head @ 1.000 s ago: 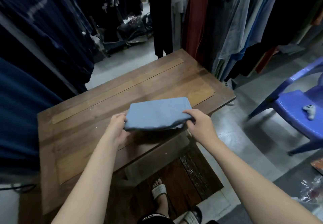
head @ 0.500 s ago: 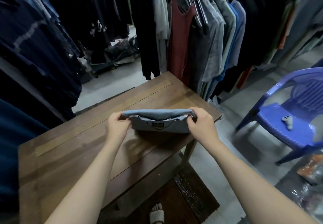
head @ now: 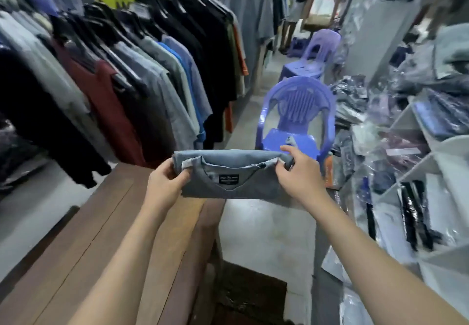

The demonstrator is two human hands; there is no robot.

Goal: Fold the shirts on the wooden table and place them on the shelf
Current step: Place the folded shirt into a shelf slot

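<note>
Folded grey-blue shirt (head: 238, 185) was held in the air over the tabletop's (head: 101, 235) far right edge, clear of the wood, collar label facing the camera. Left hand (head: 165, 185) grip pinched its left end and right hand (head: 299, 177) grip pinched its right end. Purple chair (head: 297, 111) stood beyond the tabletop, white shelf (head: 454, 144) of bagged clothes was right of it, and hanging shirts (head: 157, 96) were left of it.

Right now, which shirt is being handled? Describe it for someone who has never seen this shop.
Find the wooden table at lower left and look over its far corner towards the nearer purple chair. There the left hand and right hand hold a folded grey-blue shirt. Unlike the hanging shirts alongside, it is folded, its black neck label showing.
</note>
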